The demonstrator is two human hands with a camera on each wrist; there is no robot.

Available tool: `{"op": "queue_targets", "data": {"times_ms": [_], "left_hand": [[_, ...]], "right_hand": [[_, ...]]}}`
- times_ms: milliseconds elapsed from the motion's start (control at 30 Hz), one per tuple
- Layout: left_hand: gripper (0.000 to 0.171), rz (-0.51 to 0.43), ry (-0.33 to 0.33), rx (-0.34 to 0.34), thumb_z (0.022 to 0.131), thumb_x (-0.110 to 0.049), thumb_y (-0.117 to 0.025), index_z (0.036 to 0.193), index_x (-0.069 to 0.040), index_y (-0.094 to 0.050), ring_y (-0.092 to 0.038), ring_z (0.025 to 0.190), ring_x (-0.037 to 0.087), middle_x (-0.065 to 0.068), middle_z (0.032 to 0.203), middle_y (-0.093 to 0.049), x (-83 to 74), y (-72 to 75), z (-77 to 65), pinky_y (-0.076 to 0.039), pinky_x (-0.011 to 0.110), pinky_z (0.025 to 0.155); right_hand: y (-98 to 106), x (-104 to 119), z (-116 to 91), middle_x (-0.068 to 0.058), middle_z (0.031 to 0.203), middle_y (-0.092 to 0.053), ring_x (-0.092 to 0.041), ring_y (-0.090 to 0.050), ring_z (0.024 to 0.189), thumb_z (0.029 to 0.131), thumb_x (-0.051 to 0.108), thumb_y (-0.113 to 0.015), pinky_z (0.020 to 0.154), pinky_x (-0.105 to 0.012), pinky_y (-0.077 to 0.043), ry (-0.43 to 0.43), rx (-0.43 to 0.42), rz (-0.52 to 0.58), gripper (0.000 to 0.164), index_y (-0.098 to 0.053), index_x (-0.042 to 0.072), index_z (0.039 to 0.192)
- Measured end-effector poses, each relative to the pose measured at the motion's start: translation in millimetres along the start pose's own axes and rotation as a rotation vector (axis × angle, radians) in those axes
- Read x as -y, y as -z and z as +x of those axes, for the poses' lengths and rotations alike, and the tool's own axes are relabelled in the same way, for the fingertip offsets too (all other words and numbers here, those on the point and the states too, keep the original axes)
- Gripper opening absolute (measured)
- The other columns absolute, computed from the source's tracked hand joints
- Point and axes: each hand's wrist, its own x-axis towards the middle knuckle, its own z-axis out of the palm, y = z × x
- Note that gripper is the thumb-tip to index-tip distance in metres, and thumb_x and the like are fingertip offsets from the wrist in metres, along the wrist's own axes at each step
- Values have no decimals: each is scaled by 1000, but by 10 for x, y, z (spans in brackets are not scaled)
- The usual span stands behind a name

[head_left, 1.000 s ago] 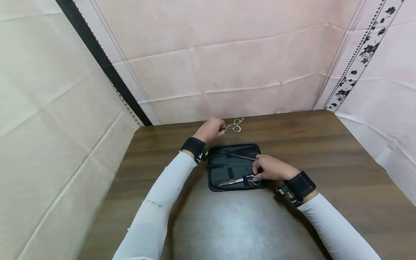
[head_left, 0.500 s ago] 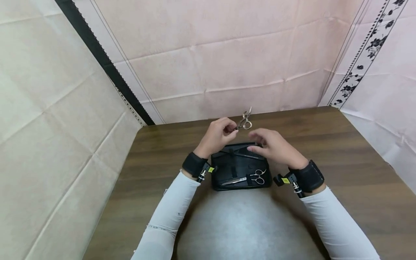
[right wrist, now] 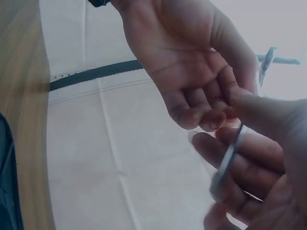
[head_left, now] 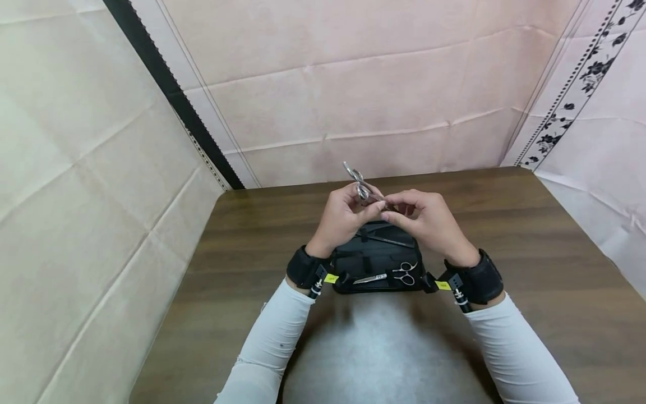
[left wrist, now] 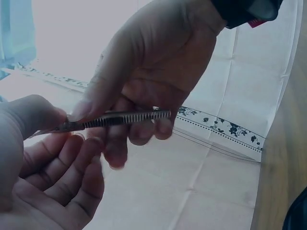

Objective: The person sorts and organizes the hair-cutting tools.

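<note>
Thinning scissors point(head_left: 362, 188) are held up above the back of the black case in the head view, handles toward the upper left. My left hand point(head_left: 339, 220) pinches them near the pivot between thumb and fingers. My right hand point(head_left: 435, 223) pinches the blade end with thumb and fingertips. The left wrist view shows the toothed blade point(left wrist: 127, 118) running from the left thumb across the right fingers. In the right wrist view a blade point(right wrist: 230, 155) passes over the right fingers, and the handles are partly hidden.
The black case point(head_left: 353, 261) lies unfolded on the wooden table point(head_left: 494, 219) below the hands. Another pair of scissors point(head_left: 372, 278) is strapped along its front, and a dark, slim tool point(head_left: 388, 241) lies behind. A pale cloth wall point(head_left: 383, 101) rises beyond the table's back edge.
My right hand has left the scissors in the case and risen to the thinning scissors. My left hand has moved slightly right and turned their handles from the right toward the upper left.
</note>
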Motion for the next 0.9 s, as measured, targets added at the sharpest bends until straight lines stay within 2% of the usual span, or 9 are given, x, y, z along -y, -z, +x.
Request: {"op": "queue_targets", "data": {"times_ms": [167,367,500,633,733,833,900], "left_hand": [[11,4,-3,19,96,3,-69,104,10,-71,-68,91,6,24,105,-69,-33,20,12,-60,29,82],[11,14,-1,36,95,2,-71,104,9,-71,-69,91,8,23,104,-70,-33,69,16,-60,29,82],[12,20,-6,46,95,1,-71,106,7,-72,-69,89,8,21,102,-72,-6,99,12,-58,25,78],[13,48,-11,65,96,0,-70,106,6,-73,-66,86,9,19,104,-71,14,143,-8,-55,24,75],[16,152,14,99,97,-7,-72,110,2,-75,-66,91,9,14,108,-72,-5,229,-19,-56,25,80],[22,321,62,147,97,-13,-73,116,-3,-74,-66,95,11,8,109,-72,-81,381,-36,-56,29,87],[25,434,83,151,98,-15,-73,120,-4,-73,-65,94,12,6,109,-70,-151,510,-68,-56,33,87]], "right_hand": [[-32,43,7,-4,88,-72,-9,-54,79,87,4,-82,68,-18,-44,64,-46,-45,20,-81,7,107],[-70,59,13,-7,94,-77,-17,-61,86,88,1,-81,70,-15,-44,102,-71,-63,17,-81,4,105],[-96,66,12,-10,97,-78,-10,-63,87,89,1,-79,70,-14,-45,101,-90,-58,18,-81,2,106],[-110,59,16,-10,96,-78,-5,-57,78,91,2,-78,66,-16,-41,101,-89,-63,17,-81,2,107],[-89,40,19,-7,91,-75,-7,-50,71,92,2,-77,62,-16,-38,109,-85,-80,15,-81,3,106],[-30,19,16,-6,88,-74,-8,-48,69,91,2,-77,61,-16,-37,120,-97,-99,14,-81,3,105],[15,3,12,-6,88,-75,-8,-50,70,90,2,-78,62,-16,-37,129,-106,-120,14,-81,2,104]]}}
